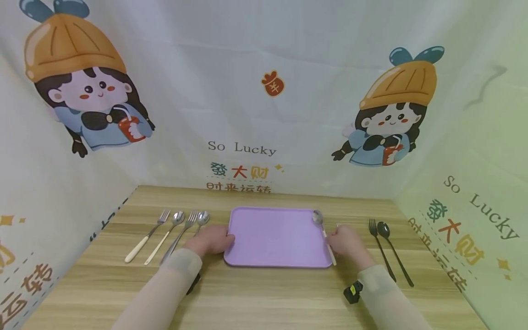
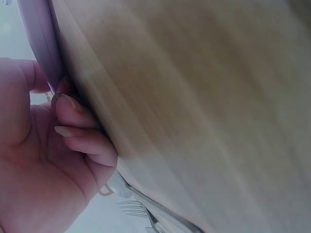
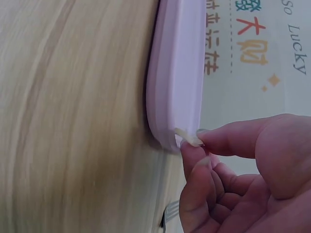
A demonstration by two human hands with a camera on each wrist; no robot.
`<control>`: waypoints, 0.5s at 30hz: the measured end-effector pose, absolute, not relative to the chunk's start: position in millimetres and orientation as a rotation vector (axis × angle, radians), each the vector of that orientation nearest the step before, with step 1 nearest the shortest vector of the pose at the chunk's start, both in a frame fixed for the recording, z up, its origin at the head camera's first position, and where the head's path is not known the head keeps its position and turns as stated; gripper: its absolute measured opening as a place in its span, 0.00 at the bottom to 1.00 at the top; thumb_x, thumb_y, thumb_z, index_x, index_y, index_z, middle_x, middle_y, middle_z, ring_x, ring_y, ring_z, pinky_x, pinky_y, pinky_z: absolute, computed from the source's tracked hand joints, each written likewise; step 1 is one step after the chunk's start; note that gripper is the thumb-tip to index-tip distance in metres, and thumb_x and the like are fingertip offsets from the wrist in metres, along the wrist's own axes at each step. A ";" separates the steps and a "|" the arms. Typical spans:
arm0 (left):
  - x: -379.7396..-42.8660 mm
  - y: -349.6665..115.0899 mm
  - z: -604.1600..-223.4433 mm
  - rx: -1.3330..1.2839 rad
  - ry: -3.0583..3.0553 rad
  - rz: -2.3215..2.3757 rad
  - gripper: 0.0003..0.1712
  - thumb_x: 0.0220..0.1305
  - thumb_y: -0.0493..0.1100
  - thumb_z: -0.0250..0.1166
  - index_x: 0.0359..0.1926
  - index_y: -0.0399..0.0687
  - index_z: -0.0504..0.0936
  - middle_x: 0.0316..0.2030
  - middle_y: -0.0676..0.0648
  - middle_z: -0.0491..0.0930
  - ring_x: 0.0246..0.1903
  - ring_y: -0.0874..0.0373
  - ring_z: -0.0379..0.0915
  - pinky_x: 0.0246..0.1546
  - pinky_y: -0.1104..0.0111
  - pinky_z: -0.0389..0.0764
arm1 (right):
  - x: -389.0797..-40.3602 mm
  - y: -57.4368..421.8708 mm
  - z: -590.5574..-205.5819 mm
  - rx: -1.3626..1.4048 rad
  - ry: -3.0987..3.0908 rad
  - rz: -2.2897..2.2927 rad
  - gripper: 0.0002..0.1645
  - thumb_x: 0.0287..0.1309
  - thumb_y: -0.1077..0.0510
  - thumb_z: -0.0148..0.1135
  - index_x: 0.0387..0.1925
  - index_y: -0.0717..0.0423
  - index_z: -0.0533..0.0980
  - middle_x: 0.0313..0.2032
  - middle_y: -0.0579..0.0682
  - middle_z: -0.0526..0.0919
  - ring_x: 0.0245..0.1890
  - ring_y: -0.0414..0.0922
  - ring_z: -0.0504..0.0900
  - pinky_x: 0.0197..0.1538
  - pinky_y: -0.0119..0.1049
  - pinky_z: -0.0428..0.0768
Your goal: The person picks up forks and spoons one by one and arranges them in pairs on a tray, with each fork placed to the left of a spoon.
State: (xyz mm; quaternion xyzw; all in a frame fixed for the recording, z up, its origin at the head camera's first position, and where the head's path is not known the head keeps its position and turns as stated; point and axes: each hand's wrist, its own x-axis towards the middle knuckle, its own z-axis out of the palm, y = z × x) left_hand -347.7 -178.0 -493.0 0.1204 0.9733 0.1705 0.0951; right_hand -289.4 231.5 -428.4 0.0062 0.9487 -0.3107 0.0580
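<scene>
A light purple rectangular tray [image 1: 276, 238] lies on the wooden table in front of me. My left hand [image 1: 212, 239] grips its left edge; in the left wrist view the thumb is over the tray's rim [image 2: 41, 39] and the other fingers curl beneath. Along the tray's right edge slants a spoon [image 1: 317, 217] with a metal bowl and cream handle, bowl toward the back. My right hand [image 1: 344, 239] pinches that handle between thumb and forefinger. The right wrist view shows the handle's end [image 3: 188, 137] poking out of the pinch, close against the tray's side.
Left of the tray lie a cream-handled fork [image 1: 138, 250], a cream-handled spoon [image 1: 158, 246], a metal fork [image 1: 181, 231] and another spoon [image 1: 203, 217]. A black fork [image 1: 382, 250] and black spoon [image 1: 384, 229] lie to the right. Printed cloth [image 1: 239, 110] hangs around the table [image 1: 264, 298].
</scene>
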 end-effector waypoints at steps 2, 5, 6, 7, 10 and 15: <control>-348.5 -177.8 -494.1 0.361 2.887 0.506 0.17 0.75 0.56 0.54 0.31 0.54 0.78 0.32 0.50 0.82 0.34 0.53 0.77 0.42 0.56 0.81 | -301.9 235.0 -441.9 0.015 2.874 -0.920 0.21 0.67 0.59 0.60 0.16 0.50 0.70 0.17 0.46 0.74 0.19 0.43 0.73 0.26 0.35 0.72; -348.7 -177.1 -493.6 0.365 2.887 0.496 0.18 0.75 0.56 0.54 0.31 0.54 0.78 0.31 0.49 0.82 0.33 0.52 0.77 0.42 0.56 0.80 | -327.4 243.9 -470.8 0.011 2.897 -0.839 0.19 0.65 0.56 0.62 0.16 0.50 0.73 0.17 0.46 0.75 0.18 0.43 0.74 0.23 0.35 0.73; -348.6 -176.9 -493.2 0.368 2.890 0.490 0.18 0.74 0.56 0.54 0.30 0.54 0.78 0.31 0.49 0.82 0.33 0.52 0.77 0.42 0.57 0.80 | -335.3 246.8 -480.8 0.008 2.917 -0.808 0.19 0.65 0.55 0.62 0.17 0.49 0.74 0.17 0.45 0.76 0.18 0.43 0.74 0.23 0.36 0.73; -348.6 -176.8 -493.3 0.367 2.891 0.486 0.18 0.74 0.56 0.54 0.30 0.54 0.78 0.30 0.50 0.82 0.33 0.52 0.77 0.41 0.57 0.80 | -341.9 249.1 -489.5 0.003 2.933 -0.776 0.19 0.65 0.54 0.63 0.17 0.50 0.74 0.18 0.46 0.76 0.18 0.43 0.75 0.23 0.37 0.74; -349.6 -177.0 -494.5 0.363 2.897 0.469 0.17 0.74 0.57 0.55 0.30 0.55 0.77 0.30 0.50 0.81 0.32 0.52 0.76 0.39 0.57 0.79 | -349.9 248.9 -500.4 0.020 2.975 -0.704 0.18 0.65 0.52 0.65 0.18 0.50 0.76 0.18 0.46 0.78 0.19 0.44 0.76 0.24 0.39 0.75; -347.0 -177.3 -490.2 0.345 2.881 0.481 0.17 0.74 0.57 0.54 0.31 0.54 0.76 0.30 0.49 0.81 0.32 0.52 0.76 0.38 0.58 0.78 | -338.9 238.5 -489.1 0.014 3.014 -0.673 0.19 0.65 0.55 0.64 0.17 0.50 0.75 0.17 0.46 0.76 0.18 0.44 0.73 0.24 0.38 0.72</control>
